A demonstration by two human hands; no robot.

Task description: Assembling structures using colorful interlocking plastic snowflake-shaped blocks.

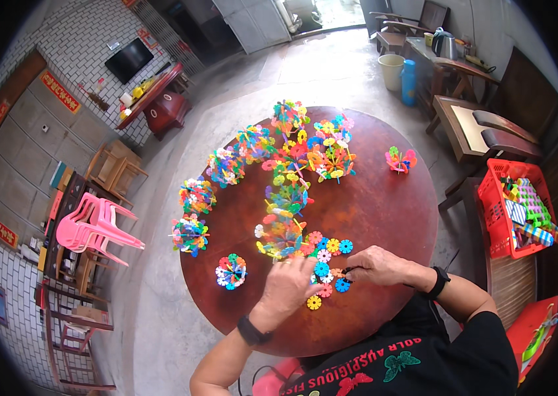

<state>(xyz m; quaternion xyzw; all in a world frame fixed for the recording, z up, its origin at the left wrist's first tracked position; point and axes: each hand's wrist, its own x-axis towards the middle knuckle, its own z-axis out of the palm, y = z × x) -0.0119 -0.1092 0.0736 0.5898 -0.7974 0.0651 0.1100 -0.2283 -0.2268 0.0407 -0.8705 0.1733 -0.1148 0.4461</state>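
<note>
Loose, notched plastic flower discs (343, 285) in several colours lie in a patch before me on the round brown table. My left hand (287, 288) is over the left side of this patch, fingers stretched forward and thumb apart, close to a large multicoloured ball of joined discs (282, 239). What lies under its fingertips is hidden. At the patch's right edge, my right hand (376, 266) is closed in a pinch, near an orange disc (337, 272); what it grips is too small to make out. A small blue, white and red disc ball (231, 272) sits left of my left hand.
More disc balls (196, 196) curve along the table's (384, 211) left and far side. A small pink and orange piece (400, 160) stands at the far right. Beside the table are a red basket of toys (498, 211) and, to the left, stacked pink chairs (94, 224).
</note>
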